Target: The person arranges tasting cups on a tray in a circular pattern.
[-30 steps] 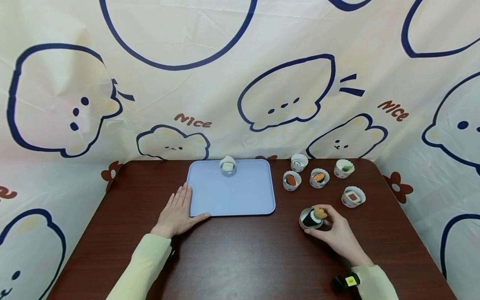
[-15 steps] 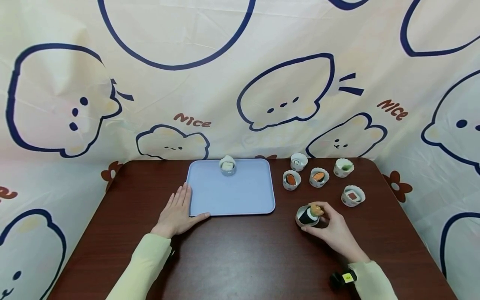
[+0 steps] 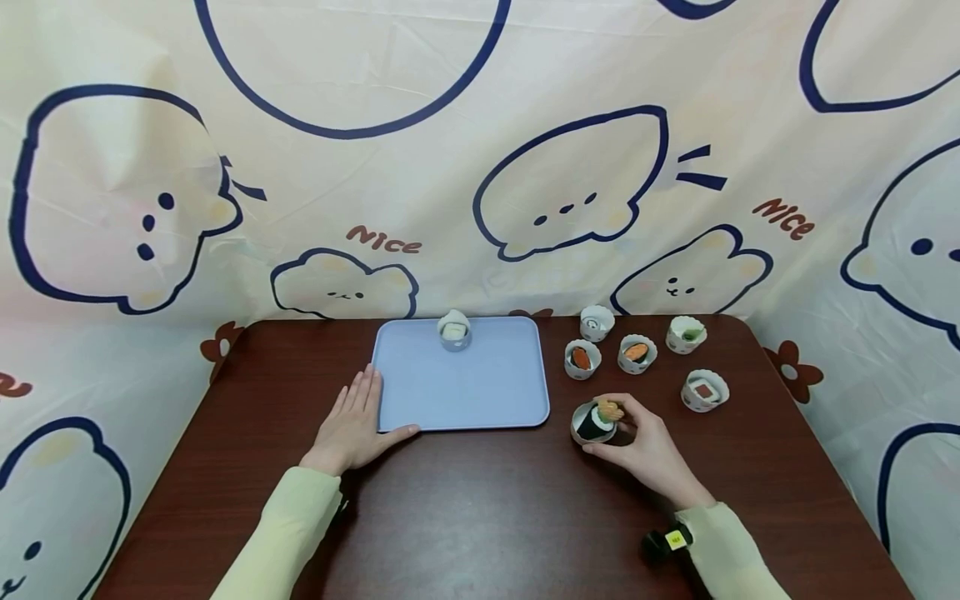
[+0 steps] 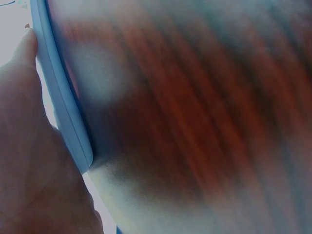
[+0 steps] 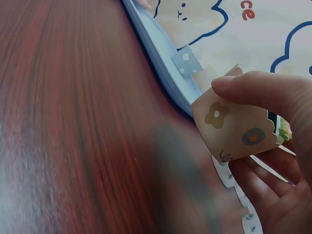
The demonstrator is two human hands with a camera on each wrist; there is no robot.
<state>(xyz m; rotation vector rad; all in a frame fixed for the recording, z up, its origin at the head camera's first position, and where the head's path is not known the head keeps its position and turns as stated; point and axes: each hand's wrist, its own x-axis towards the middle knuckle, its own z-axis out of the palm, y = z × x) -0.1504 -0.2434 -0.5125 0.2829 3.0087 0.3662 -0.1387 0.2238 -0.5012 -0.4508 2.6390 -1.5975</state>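
Note:
My right hand (image 3: 648, 446) grips a paper cup (image 5: 236, 124) between thumb and fingers, to the right of the blue tray (image 3: 461, 392). The cup has flower prints, and inside it sits a hand roll (image 3: 600, 419) with a dark wrap, white filling and an orange-yellow top. In the right wrist view the cup is off the table. My left hand (image 3: 352, 425) lies flat with straight fingers at the tray's near left corner, thumb along its front edge. On the tray's far side stands a cup (image 3: 454, 332) holding a pale green-white piece.
Right of the tray stand several more cups: one with a white roll (image 3: 596, 323), two with orange-topped pieces (image 3: 582, 358), one with a green piece (image 3: 686, 334), one with a white and brown piece (image 3: 705, 391). A printed cloth (image 3: 450, 192) hangs behind the brown table (image 3: 480, 517).
My right hand has moved left and slightly away from me, carrying the cup with the hand roll toward the tray. The left hand has stayed where it was.

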